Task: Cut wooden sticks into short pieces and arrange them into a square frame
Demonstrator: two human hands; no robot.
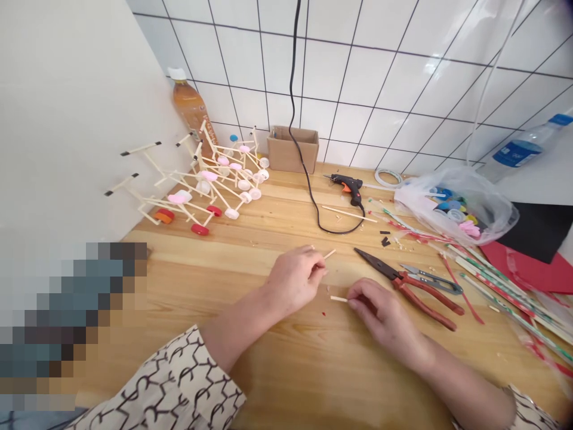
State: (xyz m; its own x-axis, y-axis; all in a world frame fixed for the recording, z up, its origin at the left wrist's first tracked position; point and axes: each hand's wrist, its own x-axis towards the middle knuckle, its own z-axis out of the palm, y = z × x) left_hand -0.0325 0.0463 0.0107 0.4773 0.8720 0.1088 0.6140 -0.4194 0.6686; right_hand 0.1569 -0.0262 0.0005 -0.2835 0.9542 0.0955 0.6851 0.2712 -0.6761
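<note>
Short wooden sticks (330, 254) sit one in each hand, over the middle of the wooden tabletop (224, 257). The left hand (295, 280) is closed on one stick, its tip poking out past the fingers toward the far right. The right hand (380, 313) is closed on the other, whose end points left. The two hands are apart but near each other, and the stick ends do not touch. Patterned cream sleeves (174, 382) cover the forearms at the near edge.

Just right of the right hand lie red-handled long-nose pliers (405, 286), jaws closed and pointing far left, and beside them small grey-handled snips (432, 280). Farther right, striped paper strips (492, 286) spread across the table toward red card (528, 269) and black card (537, 230). A clear plastic bag of bottle caps (456, 206) sits at the far right, with a roll of tape (387, 177) near it. Left of that lies a hot glue gun (349, 186), its black cord (308, 179) running up the tiled wall (358, 77). A cardboard box (290, 149) stands against the wall. At far left, stick-framed models on bottle-cap wheels (201, 179) stand by an orange drink bottle (190, 107).
</note>
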